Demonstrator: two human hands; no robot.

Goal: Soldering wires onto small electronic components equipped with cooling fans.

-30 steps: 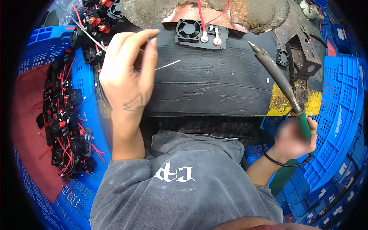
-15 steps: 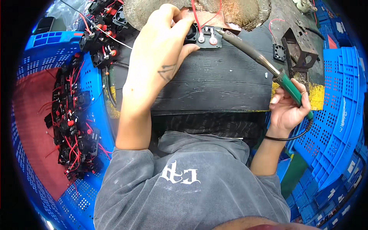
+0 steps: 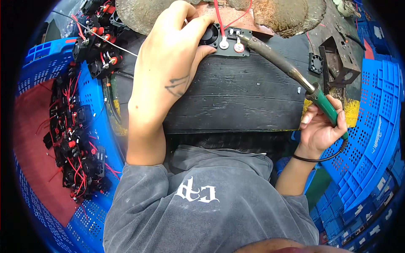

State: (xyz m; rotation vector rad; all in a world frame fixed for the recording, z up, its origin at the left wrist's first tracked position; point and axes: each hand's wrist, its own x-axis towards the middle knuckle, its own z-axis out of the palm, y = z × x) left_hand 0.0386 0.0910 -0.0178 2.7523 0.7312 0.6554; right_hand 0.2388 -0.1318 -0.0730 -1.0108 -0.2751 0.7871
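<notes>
Two hands work over a dark wooden workbench (image 3: pixel 236 105), with blue perforated crates (image 3: pixel 367 126) on both sides; the left one holds a heap of small black fan assemblies with red wires (image 3: pixel 76 143). At the bench's far edge lies the small black fan module (image 3: pixel 225 40), a fan with a plate carrying two round metal terminals, red wires running off its top. It sits straight ahead of the person, just right of the left hand's fingertips. Left hand (image 3: pixel 173 63) reaches forward palm-down, forearm stretched nearly straight up the view, fingers pressed together and curled over the module's left end, pinning it to the bench; what the thumb does is hidden. Right hand (image 3: pixel 322 126) stays low and well to the right, wrist bent back, fingers wrapped around the green handle of the soldering iron (image 3: pixel 287 69). The iron's long axis runs diagonally from lower right to upper left, its tip touching or just beside the right-hand terminal. Left hand is the nearer one to the module; right reaches it only through the iron. A small rusty metal stand (image 3: pixel 337 63) sits right of the iron.
</notes>
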